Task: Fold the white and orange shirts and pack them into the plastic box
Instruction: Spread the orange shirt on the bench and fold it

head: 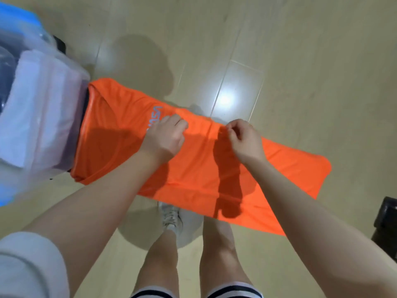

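Orange NASA-print shirt (pixel 193 168) pinched at far edge by left hand (pixel 165 136) and right hand (pixel 245 138); clear plastic box (pixel 71 67) at nine o'clock, seemingly holding folded white shirt (pixel 28 117).

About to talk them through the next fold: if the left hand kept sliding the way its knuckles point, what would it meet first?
The left hand grips the orange shirt, knuckles aimed at its far edge. Going on, it would probably cross the raised fabric ridge there, then bare wooden floor. Depth is unclear.

The person wears a light grey short sleeve (pixel 25 265) on the left arm, with both forearms bare. The shorts (pixel 234 290) have white hems banded with a dark stripe. The legs are bare, and a pale laced sneaker (pixel 171 216) covers one foot.
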Demonstrator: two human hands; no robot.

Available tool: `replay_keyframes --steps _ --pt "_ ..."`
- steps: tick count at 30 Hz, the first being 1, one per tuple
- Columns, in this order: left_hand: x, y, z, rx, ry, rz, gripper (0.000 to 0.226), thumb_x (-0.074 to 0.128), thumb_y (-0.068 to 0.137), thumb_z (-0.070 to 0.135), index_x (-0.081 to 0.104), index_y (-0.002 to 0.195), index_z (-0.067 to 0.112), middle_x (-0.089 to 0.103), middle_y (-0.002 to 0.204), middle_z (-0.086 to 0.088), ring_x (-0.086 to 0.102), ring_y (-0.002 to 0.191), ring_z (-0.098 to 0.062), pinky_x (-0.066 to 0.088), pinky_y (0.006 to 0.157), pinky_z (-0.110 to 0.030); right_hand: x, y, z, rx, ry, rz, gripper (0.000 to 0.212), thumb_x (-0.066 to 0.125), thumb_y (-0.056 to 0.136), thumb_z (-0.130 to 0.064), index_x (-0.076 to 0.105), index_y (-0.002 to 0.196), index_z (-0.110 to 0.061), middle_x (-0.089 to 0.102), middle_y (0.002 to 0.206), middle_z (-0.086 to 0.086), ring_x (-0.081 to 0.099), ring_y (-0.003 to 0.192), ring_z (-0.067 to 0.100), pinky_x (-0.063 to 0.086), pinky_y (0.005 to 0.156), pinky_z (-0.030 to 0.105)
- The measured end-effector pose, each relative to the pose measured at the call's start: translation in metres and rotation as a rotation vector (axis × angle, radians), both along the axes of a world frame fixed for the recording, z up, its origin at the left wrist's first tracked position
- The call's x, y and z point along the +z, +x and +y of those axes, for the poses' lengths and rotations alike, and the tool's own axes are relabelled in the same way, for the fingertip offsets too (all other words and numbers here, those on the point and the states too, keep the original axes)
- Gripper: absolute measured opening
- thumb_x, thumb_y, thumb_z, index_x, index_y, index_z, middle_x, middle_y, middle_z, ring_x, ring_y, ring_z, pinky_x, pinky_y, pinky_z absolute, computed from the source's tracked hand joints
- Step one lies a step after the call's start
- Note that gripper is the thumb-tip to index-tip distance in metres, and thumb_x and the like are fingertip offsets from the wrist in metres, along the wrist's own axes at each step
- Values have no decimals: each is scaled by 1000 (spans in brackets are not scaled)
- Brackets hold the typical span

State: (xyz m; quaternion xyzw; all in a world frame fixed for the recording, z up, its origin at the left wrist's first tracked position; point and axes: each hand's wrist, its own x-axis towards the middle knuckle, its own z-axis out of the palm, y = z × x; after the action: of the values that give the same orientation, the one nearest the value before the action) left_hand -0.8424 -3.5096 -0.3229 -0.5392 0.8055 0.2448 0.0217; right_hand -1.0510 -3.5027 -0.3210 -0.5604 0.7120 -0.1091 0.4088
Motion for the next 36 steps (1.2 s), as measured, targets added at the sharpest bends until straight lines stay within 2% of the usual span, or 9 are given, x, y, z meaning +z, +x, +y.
replay_keyframes --steps 6,8,11,17,20,24,29,31,36 --pt "-38 -72 -85 136 214 129 49 28 78 30 63 96 1 63 96 -23 60 91 -39 48 78 -43 -59 -74 -64 38 310 -79 17 51 91 -10 65 101 -11 52 73 -13 47 69 9 35 62 17" --pt "-56 -85 -104 136 337 92 29 41 87 19 63 94 0 64 98 -22 60 92 -37 45 77 -38 -80 -86 -73 134 376 -95 19 51 91 -11 65 103 -10 56 81 -7 48 79 13 35 66 18" --pt "-89 -95 -121 89 581 -80 16 49 90 13 62 97 8 66 102 -15 58 96 -30 43 79 -33 -108 -96 -82 250 511 -162 20 52 93 -12 66 105 -7 64 100 0 56 96 14 35 69 2" --pt "-127 -93 -118 26 990 -114 24 43 94 17 62 108 20 64 113 1 55 108 -18 37 86 -24 -140 -105 -79 364 936 -284 19 58 89 -35 69 101 -26 67 106 -3 60 96 11 44 90 24" --pt "-126 -86 -113 -110 1127 -270 26 42 95 33 62 106 21 61 113 0 54 109 -20 38 91 -28 -135 -108 -76 367 956 -320 7 61 86 -33 66 88 -28 65 92 -5 61 89 13 48 81 23" --pt "-102 -68 -120 -116 928 -305 26 48 91 39 56 80 16 61 89 -4 58 95 -26 42 77 -32 -111 -113 -83 174 622 -303 7 64 84 -15 59 80 -19 58 78 0 55 80 16 40 64 22" --pt "-42 -51 -123 -35 575 -91 12 53 90 16 58 93 6 62 98 -16 57 95 -30 38 74 -33 -55 -118 -80 339 171 67 13 54 84 -30 59 93 -21 63 89 3 58 91 30 49 75 41" --pt "-16 -42 -113 -88 445 1 10 56 85 11 60 91 3 63 93 -18 59 89 -29 37 70 -32 -29 -117 -67 439 34 215 19 51 88 -24 59 102 -14 64 101 10 59 96 32 47 69 38" --pt "25 -30 -64 -421 172 -53 20 44 67 19 60 71 7 62 66 -13 63 59 -31 50 50 -32 19 -104 -6 557 -126 516 13 71 71 -13 59 74 -9 60 65 10 63 56 31 48 51 36"
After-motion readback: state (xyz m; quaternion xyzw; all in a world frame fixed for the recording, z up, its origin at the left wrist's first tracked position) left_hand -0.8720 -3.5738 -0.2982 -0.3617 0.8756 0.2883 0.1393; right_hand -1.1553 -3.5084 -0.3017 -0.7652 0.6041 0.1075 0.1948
